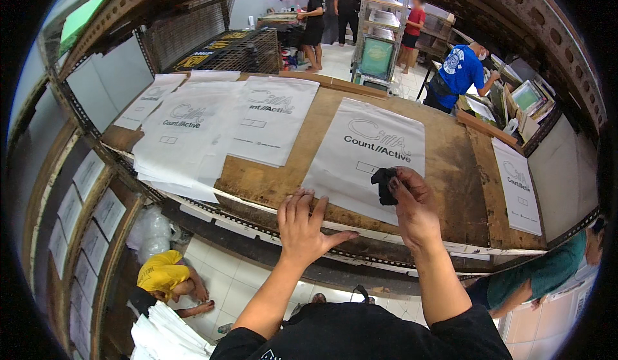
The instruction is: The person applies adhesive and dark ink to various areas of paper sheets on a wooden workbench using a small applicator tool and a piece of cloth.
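Observation:
A translucent white printed bag [370, 147] lies flat on a worn brown wooden board [283, 180], with dark lettering and a small box outline on it. My left hand [301, 228] rests at the bag's near left corner, fingers stretched and thumb out to the side. Pinched in my right hand [417, 208] is a crumpled black cloth [384, 186], held over the bag's near right part by the box outline. Whether the cloth touches the bag, I cannot tell.
To the left, several matching sheets overlap in a stack [183, 125]; another sheet [517, 183] lies at the right end. A slotted metal frame surrounds the board. A crouching person in yellow [161, 273] is below left, a person in green [534, 276] at right, a person in blue [460, 70] beyond.

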Tool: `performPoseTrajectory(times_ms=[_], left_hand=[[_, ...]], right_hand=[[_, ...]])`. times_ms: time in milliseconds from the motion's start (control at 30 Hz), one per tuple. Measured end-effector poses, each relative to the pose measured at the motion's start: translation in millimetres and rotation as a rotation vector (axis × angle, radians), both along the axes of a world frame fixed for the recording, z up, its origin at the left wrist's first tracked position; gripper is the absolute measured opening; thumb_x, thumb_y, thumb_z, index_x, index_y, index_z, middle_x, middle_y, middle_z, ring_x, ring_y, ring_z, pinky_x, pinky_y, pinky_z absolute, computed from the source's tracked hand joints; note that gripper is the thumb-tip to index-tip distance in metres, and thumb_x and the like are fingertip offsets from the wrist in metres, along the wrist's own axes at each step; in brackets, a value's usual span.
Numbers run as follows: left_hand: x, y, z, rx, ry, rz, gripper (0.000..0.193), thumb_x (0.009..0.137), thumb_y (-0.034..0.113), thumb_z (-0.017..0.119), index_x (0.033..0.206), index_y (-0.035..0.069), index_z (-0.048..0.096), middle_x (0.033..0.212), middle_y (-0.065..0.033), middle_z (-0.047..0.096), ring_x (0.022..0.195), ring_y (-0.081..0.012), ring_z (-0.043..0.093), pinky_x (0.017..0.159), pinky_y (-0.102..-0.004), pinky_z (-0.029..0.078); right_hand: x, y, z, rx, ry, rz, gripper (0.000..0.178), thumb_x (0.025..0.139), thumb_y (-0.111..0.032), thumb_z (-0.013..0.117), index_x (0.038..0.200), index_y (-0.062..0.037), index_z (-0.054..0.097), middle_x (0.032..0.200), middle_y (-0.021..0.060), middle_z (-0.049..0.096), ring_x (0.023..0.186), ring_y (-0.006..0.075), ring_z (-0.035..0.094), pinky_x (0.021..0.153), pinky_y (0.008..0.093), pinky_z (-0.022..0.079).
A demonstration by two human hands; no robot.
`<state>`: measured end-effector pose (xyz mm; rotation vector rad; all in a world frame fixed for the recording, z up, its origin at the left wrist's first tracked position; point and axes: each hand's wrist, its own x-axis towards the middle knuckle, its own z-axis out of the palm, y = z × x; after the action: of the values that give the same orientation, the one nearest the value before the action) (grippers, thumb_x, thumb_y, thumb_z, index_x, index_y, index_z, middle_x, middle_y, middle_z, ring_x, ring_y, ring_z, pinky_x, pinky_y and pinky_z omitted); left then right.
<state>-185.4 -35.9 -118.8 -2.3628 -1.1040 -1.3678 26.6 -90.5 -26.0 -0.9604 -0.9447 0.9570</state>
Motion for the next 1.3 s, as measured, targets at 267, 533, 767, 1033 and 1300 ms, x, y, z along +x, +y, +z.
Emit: performPoseTrajectory(times_ms=[267,533,767,1033,1300], left_hand=[[2,2,-6,0.010,-0.017,0.002,0.090,0.068,0.081,0.074,0.120,0.007,0.065,0.123,-0.0175,0.059,0.119,-0.0383,0.056,0.102,-0.0563,0.040],[1,3,-7,0.029,0.013,0.028,0.091,0.070,0.084,0.070,0.118,0.008,0.064,0.120,-0.0170,0.060,0.117,-0.0366,0.058,0.102,-0.0552,0.040],[1,4,-8,0.046,0.016,0.026,0.092,0.068,0.086,0.070,0.118,0.008,0.064,0.119,-0.0166,0.060,0.116,-0.0362,0.058,0.102,-0.0556,0.040],[1,3,-6,0.040,-0.001,0.007,0.091,0.065,0.080,0.077,0.119,0.008,0.066,0.119,-0.0162,0.057,0.113,-0.0379,0.054,0.099,-0.0569,0.038],[4,2,-4,-0.005,0.028,0.033,0.091,0.068,0.084,0.072,0.119,0.009,0.065,0.121,-0.0171,0.059,0.119,-0.0365,0.056,0.102,-0.0552,0.039]], right_hand=[[1,-3,6,0.010,0.028,0.000,0.022,0.099,-0.009,0.071,0.120,0.0000,0.069,0.109,0.0058,0.072,0.097,0.0129,0.064,0.087,0.0290,0.052],[5,-9,3,0.008,0.038,-0.001,0.024,0.099,-0.009,0.071,0.120,0.0006,0.069,0.108,0.0057,0.073,0.096,0.0130,0.065,0.088,0.0289,0.053],[6,-12,4,0.000,0.017,-0.006,0.026,0.099,-0.010,0.071,0.122,0.0023,0.068,0.109,0.0065,0.072,0.097,0.0128,0.064,0.089,0.0291,0.052],[9,-15,7,0.006,0.008,0.029,0.025,0.100,-0.012,0.071,0.121,0.0019,0.068,0.108,0.0058,0.072,0.095,0.0124,0.064,0.088,0.0285,0.051],[10,-15,10,-0.027,0.004,0.034,0.022,0.100,-0.009,0.070,0.119,0.0017,0.069,0.106,0.0062,0.073,0.093,0.0127,0.065,0.087,0.0279,0.052]])
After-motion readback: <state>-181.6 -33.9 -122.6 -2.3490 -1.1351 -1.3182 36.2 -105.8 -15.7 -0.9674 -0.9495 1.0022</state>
